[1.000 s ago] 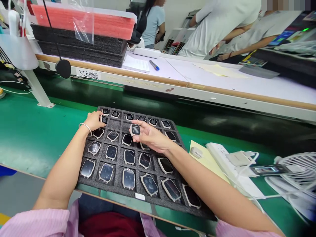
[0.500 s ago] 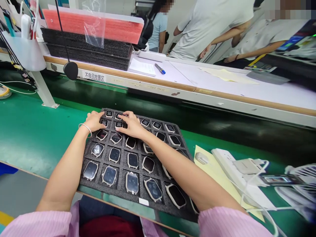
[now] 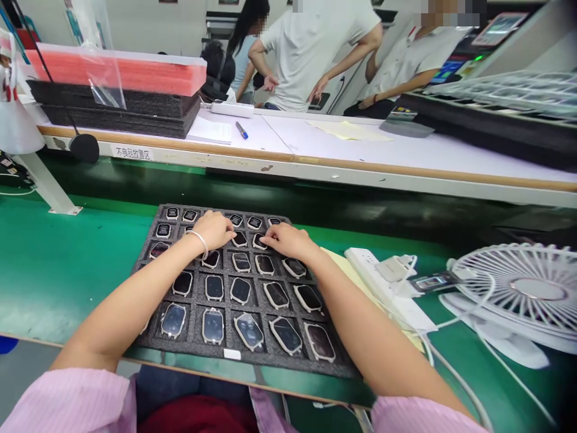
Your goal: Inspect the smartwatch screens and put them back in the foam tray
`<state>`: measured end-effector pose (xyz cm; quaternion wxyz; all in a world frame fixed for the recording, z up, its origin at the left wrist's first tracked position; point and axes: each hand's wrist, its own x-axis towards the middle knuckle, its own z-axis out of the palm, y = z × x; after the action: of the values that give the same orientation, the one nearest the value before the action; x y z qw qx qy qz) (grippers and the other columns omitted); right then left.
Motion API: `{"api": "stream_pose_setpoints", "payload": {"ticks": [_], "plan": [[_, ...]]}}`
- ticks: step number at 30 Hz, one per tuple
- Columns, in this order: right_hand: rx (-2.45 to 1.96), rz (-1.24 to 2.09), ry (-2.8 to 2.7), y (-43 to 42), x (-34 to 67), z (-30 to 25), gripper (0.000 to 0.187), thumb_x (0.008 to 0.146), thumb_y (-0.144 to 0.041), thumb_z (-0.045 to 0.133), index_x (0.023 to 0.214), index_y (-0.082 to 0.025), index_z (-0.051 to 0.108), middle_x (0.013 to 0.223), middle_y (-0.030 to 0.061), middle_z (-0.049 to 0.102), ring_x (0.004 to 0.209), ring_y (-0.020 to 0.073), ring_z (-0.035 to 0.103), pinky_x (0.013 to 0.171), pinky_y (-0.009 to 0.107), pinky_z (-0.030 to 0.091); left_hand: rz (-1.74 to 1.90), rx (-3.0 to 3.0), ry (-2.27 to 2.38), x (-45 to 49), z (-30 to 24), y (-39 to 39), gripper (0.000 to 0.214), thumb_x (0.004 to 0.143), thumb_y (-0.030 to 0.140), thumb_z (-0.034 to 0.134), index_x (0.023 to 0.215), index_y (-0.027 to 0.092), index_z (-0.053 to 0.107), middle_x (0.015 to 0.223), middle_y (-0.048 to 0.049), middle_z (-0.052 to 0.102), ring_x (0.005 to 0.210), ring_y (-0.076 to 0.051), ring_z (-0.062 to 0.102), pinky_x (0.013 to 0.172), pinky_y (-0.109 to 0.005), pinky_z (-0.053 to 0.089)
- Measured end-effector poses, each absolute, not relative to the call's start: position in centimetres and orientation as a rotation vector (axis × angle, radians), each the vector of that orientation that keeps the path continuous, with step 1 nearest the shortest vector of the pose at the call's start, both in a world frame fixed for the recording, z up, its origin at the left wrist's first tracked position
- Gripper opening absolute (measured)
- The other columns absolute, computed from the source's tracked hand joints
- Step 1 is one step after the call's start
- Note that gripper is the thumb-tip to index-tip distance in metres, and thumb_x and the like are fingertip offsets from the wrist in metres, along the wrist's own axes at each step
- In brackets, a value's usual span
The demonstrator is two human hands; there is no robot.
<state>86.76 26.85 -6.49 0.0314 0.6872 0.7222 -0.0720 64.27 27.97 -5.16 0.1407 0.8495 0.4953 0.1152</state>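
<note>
A black foam tray (image 3: 288, 362) on the green bench holds several rows of watch cases (image 3: 214, 287), screens up. My left hand (image 3: 215, 230) is curled over the tray's second row, its fingertips closed on a watch case (image 3: 239, 239). Close beside it, my right hand (image 3: 288, 240) pinches the neighbouring watch case (image 3: 258, 241) with its fingers together. Both cases sit in their cells. A bangle circles my left wrist.
A white power strip (image 3: 383, 282) with plugs and cables, a yellow sheet (image 3: 336, 260) and a white fan (image 3: 518, 291) lie right of the tray. Behind is a raised shelf with stacked foam trays (image 3: 117, 102) and a pen (image 3: 241, 130). Other people (image 3: 311, 48) stand beyond.
My right hand set a watch case into the tray's far left, then both hands shifted right to the middle of the second row. The view has panned right.
</note>
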Motion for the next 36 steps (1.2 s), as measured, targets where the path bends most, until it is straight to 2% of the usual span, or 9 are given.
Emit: {"api": "stream_pose_setpoints", "payload": {"ticks": [5,9,12,15,17,21,23,30,36], "plan": [[2.111,-0.203,2.294,25.9,86.3,-7.6,0.035,0.099,-0.038,0.05,0.119,-0.016,0.068,0.123,0.0213,0.058,0.122,0.0378,0.054,0.096,0.053,0.04,0.347,2.28,1.576,68.6,-7.0,28.8,0.021,0.079,0.032,0.073,0.086,0.013,0.072,0.111,-0.0204,0.065,0.118,-0.039,0.054,0.099,-0.049,0.043],[2.123,-0.222,2.441,25.4,86.6,-7.6,0.033,0.091,-0.039,0.06,0.118,-0.02,0.064,0.119,0.0185,0.058,0.117,0.0384,0.053,0.092,0.052,0.041,0.49,2.161,1.488,68.4,-7.1,28.7,0.02,0.07,0.024,0.079,0.082,0.017,0.065,0.102,-0.0118,0.066,0.115,-0.035,0.055,0.105,-0.052,0.039],[2.169,-0.232,2.591,25.1,86.3,-7.6,0.019,0.085,-0.027,0.063,0.102,-0.019,0.061,0.114,0.0161,0.059,0.113,0.0368,0.054,0.09,0.048,0.041,0.618,2.049,1.338,67.3,-6.1,28.3,0.021,0.066,0.009,0.075,0.074,0.018,0.058,0.096,-0.0055,0.066,0.108,-0.027,0.06,0.104,-0.045,0.043],[2.157,-0.333,2.752,24.9,85.6,-7.5,0.012,0.082,-0.016,0.057,0.093,-0.02,0.054,0.106,0.0118,0.063,0.103,0.0293,0.06,0.085,0.04,0.046,0.7,1.862,1.193,66.0,-5.0,27.7,0.022,0.07,0.005,0.068,0.076,0.018,0.052,0.091,-0.0017,0.067,0.09,-0.018,0.066,0.089,-0.035,0.053],[2.143,-0.801,2.858,24.8,85.0,-7.3,0.012,0.085,-0.019,0.056,0.094,-0.021,0.049,0.098,0.0081,0.067,0.086,0.0227,0.065,0.072,0.033,0.05,0.743,1.671,1.122,64.9,-4.4,27.3,0.016,0.078,0.012,0.066,0.083,0.018,0.052,0.085,-0.0007,0.067,0.078,-0.014,0.067,0.076,-0.03,0.056],[1.859,-2.46,2.447,25.0,83.4,-7.1,0.023,0.084,-0.024,0.065,0.1,-0.021,0.049,0.089,0.0043,0.072,0.054,0.0112,0.06,0.049,0.021,0.044,0.815,1.318,1.08,62.9,-4.0,26.6,0.015,0.09,0.027,0.062,0.101,0.017,0.058,0.081,-0.0014,0.067,0.059,-0.009,0.063,0.057,-0.02,0.051],[1.7,-2.862,2.1,25.2,82.5,-6.9,0.023,0.084,-0.02,0.068,0.103,-0.018,0.055,0.09,0.0055,0.074,0.051,0.0085,0.059,0.048,0.019,0.044,0.833,1.238,1.098,62.1,-4.2,26.4,0.016,0.091,0.027,0.061,0.102,0.016,0.06,0.079,-0.0017,0.066,0.053,-0.007,0.059,0.05,-0.017,0.045],[1.329,-3.284,1.746,24.6,81.3,-7.5,0.037,0.086,-0.016,0.074,0.121,-0.018,0.062,0.085,0.0034,0.074,0.072,0.0153,0.074,0.072,0.028,0.061,0.847,1.151,1.118,61.6,-5.5,25.1,0.008,0.085,0.019,0.064,0.084,0.014,0.057,0.065,0.0021,0.056,0.048,-0.005,0.048,0.045,-0.017,0.038],[1.21,-3.263,1.804,23.2,82.2,-8.5,0.052,0.074,-0.028,0.089,0.119,-0.017,0.065,0.086,0.0015,0.072,0.079,0.0158,0.074,0.075,0.027,0.061,0.932,1.367,1.21,61.5,-6.9,23.8,0.028,0.076,0.01,0.063,0.102,0.016,0.055,0.082,0.0029,0.058,0.059,-0.007,0.052,0.058,-0.022,0.044]]}}
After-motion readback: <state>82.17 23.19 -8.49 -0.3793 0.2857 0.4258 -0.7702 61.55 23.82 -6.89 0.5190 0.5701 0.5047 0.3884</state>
